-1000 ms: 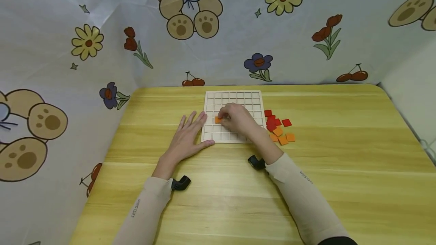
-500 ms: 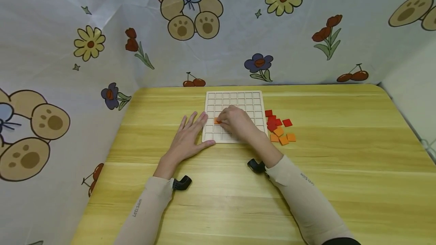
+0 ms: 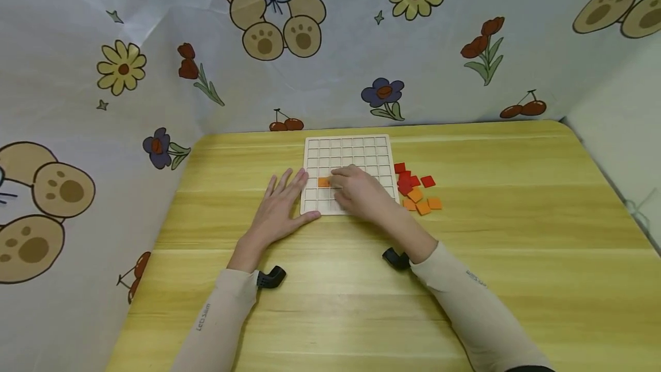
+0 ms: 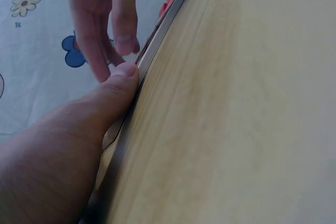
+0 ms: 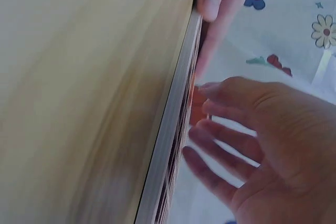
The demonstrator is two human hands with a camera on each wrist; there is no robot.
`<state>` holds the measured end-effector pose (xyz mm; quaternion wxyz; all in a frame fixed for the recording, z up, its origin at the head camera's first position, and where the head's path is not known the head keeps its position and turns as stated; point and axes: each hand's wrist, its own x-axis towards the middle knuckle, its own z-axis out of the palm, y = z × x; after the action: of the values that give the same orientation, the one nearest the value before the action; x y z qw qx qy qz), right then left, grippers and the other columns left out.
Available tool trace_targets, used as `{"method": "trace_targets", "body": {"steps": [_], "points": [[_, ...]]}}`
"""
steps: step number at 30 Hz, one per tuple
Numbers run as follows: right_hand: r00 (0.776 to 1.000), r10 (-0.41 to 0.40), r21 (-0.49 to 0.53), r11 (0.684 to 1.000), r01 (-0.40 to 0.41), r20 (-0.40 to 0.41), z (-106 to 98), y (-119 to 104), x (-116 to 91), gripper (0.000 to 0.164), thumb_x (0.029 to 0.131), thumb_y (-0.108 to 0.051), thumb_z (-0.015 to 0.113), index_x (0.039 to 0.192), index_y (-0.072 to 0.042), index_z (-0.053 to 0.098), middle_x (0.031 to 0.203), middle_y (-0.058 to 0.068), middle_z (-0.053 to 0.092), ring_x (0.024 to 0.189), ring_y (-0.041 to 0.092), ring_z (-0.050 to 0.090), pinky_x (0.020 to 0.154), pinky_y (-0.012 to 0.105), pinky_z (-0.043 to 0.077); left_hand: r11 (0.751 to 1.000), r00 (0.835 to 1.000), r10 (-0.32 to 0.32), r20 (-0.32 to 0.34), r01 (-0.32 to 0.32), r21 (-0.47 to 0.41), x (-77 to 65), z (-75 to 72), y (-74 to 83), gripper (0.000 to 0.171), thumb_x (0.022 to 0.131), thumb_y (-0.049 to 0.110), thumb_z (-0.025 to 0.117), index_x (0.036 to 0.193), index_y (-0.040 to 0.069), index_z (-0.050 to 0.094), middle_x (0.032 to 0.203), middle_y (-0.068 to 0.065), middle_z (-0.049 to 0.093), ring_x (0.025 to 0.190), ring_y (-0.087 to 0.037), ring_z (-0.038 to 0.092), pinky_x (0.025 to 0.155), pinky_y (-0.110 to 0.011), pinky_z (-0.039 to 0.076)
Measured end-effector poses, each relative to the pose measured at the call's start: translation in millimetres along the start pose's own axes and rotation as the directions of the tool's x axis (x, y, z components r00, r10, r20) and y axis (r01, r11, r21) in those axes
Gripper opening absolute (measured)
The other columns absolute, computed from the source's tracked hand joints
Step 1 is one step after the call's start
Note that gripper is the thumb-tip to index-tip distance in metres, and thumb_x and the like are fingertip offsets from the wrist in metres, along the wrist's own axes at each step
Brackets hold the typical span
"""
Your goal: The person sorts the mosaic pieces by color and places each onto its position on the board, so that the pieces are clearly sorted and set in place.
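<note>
In the head view a pale square grid board (image 3: 351,154) lies on the table. My left hand (image 3: 276,211) rests at its left side, fingers spread, fingertips at the left edge and thumb along the near left corner. An orange square tile (image 3: 323,182) lies in a cell on the board's left part. My right hand (image 3: 364,194) is over the board just right of that tile, with forefinger and thumb apart and nothing seen between them. In the right wrist view the right hand's fingers (image 5: 220,150) are loosely bent above the board's surface.
Right of the board lie several loose red tiles (image 3: 405,182) and several orange tiles (image 3: 423,208), some overlapping. The wooden table (image 3: 330,303) reaches back to a printed cloth (image 3: 341,90). Black wrist cameras (image 3: 271,277) stick out from both sleeves.
The right fingers have parted from the orange tile, which they pinched before, and it now lies flat in its cell. The left hand stays at the board's edge. The head view has shifted slightly.
</note>
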<state>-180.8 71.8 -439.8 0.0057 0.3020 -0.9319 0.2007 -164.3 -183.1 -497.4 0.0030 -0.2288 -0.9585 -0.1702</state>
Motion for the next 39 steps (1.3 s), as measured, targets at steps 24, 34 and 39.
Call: {"method": "trace_targets", "body": {"steps": [24,34,39], "points": [[0.957,0.183,0.038,0.983,-0.179,-0.226,-59.8,103.2,-117.5,0.041,0.093,-0.016,0.082,0.128,0.001,0.072,0.123,0.020,0.074,0.111,0.039,0.068,0.093,0.058,0.060,1.000,1.000,0.008,-0.009,-0.008,-0.016,-3.1,-1.5,-0.2,0.102,0.095,0.074,0.059,0.170,0.018,0.020,0.177,0.001,0.018,0.165,-0.032,0.011,0.133,-0.059,0.001],[0.952,0.251,0.104,0.966,-0.236,-0.177,-68.3,108.9,-129.1,0.035,0.093,-0.022,0.083,0.119,-0.001,0.074,0.110,0.015,0.076,0.101,0.032,0.070,0.092,0.053,0.061,1.000,1.000,0.010,-0.020,-0.010,-0.028,-2.6,-1.2,3.2,0.101,0.095,0.074,0.059,0.170,0.018,0.021,0.177,0.002,0.019,0.165,-0.032,0.011,0.134,-0.058,0.000],[0.959,0.248,0.108,0.966,-0.235,-0.135,-63.6,102.6,-126.0,0.038,0.091,-0.025,0.086,0.118,-0.001,0.075,0.109,0.013,0.076,0.101,0.029,0.070,0.093,0.051,0.060,0.999,1.000,0.011,-0.021,-0.012,-0.036,-2.6,-0.8,2.0,0.102,0.094,0.075,0.058,0.170,0.018,0.021,0.177,0.001,0.019,0.165,-0.031,0.010,0.134,-0.057,-0.001]]}}
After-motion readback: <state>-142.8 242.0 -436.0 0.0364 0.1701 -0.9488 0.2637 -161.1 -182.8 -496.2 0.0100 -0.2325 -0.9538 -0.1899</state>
